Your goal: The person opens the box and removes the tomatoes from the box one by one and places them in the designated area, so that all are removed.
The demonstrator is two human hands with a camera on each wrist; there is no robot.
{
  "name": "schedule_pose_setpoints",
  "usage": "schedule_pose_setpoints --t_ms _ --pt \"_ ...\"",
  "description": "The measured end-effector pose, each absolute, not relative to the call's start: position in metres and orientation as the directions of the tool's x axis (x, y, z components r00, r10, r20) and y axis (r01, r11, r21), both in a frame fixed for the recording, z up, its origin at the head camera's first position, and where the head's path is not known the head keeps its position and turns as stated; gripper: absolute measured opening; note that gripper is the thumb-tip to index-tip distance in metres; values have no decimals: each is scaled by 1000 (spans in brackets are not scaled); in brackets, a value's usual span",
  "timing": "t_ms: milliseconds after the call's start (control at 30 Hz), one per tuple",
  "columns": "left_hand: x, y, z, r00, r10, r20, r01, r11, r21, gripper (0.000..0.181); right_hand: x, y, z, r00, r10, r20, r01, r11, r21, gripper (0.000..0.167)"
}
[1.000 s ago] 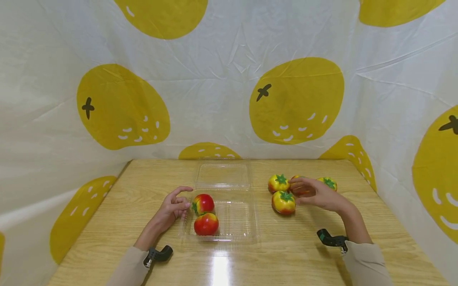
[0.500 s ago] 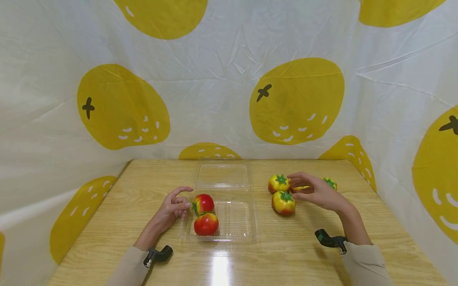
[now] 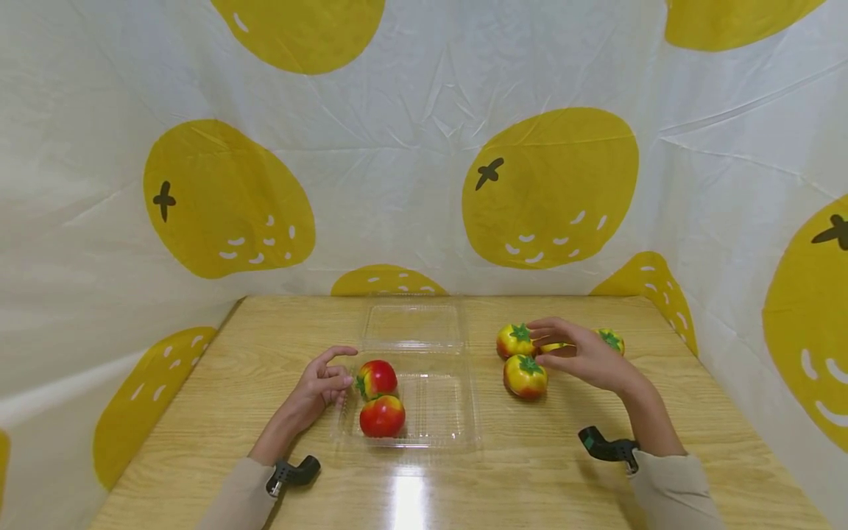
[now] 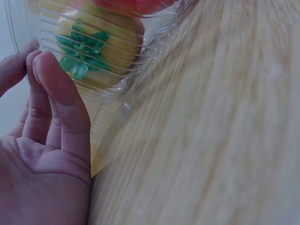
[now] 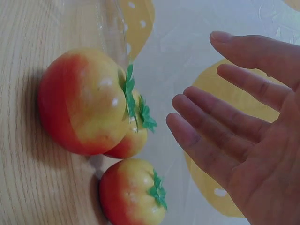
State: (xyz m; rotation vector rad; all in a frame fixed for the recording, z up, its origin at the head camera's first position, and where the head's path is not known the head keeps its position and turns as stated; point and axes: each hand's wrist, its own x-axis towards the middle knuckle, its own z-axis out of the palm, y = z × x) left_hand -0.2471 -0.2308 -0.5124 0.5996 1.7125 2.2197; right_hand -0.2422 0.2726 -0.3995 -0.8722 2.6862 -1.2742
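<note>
Two red fruits [image 3: 382, 419] sit in the left half of the clear container [image 3: 433, 443], head view. Four yellow-topped fruits [image 3: 525, 384] group on the table [image 3: 530, 478] to its right, one mostly hidden by the right hand [image 3: 586, 358]. Left hand [image 3: 314, 389] is at the container's left edge. Left wrist view: fingers bent by the wall; can't tell if they pinch it. Right wrist view: fingers extended, holding nothing, apart from the nearest fruit. Grasp advice: wrap the round body, thumb opposite, avoid the leaves [image 5: 130, 91], don't nudge neighbours.
</note>
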Motion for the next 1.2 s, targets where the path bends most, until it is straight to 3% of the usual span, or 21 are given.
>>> schedule_pose_setpoints --t_ms 1200 --pt "-247 -230 -515 -876 454 165 41 -270 962 47 -240 213 -389 -789 -573 219 -528 452 -718 52"
